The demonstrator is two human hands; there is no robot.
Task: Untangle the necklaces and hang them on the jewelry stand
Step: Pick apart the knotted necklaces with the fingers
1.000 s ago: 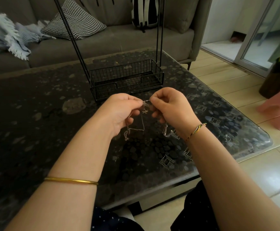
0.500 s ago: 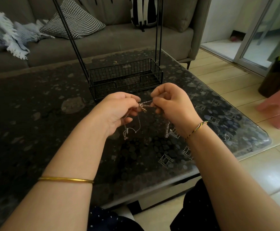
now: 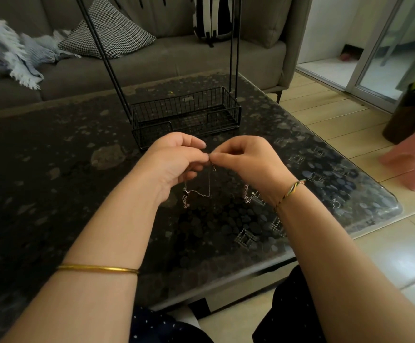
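The necklaces (image 3: 202, 191) hang as thin silvery chains in the air between the two hands, above the dark bench (image 3: 53, 194) and not resting on it as far as I can tell. The top of the tangle sits right where the hands meet; from there the chains run mostly straight down, one loop swinging back under the left hand (image 3: 176, 162) to a small clasp end, another short bunch dangling below the right hand (image 3: 248, 162). Both hands are closed, thumb and forefinger pressed on the chain at nearly the same spot, fingertips almost touching. Which strand each pinch holds is too fine to tell. The jewelry stand (image 3: 186, 115), a wire basket with tall black rods, stands just beyond the hands, straight ahead. My guess: the knot lies at the pinch, so pulling the hands apart sideways opens it.
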